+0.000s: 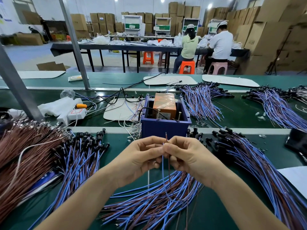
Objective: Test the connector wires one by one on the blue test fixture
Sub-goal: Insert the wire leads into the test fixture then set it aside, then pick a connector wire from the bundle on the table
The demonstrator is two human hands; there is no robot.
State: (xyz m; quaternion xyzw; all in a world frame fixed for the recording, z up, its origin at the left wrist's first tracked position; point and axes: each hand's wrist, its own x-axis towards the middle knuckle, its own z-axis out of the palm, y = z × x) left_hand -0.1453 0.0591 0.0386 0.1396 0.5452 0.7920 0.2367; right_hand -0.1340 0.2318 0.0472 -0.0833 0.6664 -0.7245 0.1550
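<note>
green matting covers the desk (211, 211); blue-and-brown connector wires lie in a left heap (79, 160), a right heap (249, 163) and a near heap (149, 201) under the wrists, likely to keep tested and untested stock apart yet within reach. blue test fixture (164, 127), an open box with an orange block (164, 103) and two upright screws (159, 114), sits centred just beyond the hands, probably for short reaches; its white label and the carton print behind are unreadable. left hand (141, 155) and right hand (187, 155) meet at the fingertips, both pinching one wire pair (167, 141), brown end up, not yet touching the fixture.
</note>
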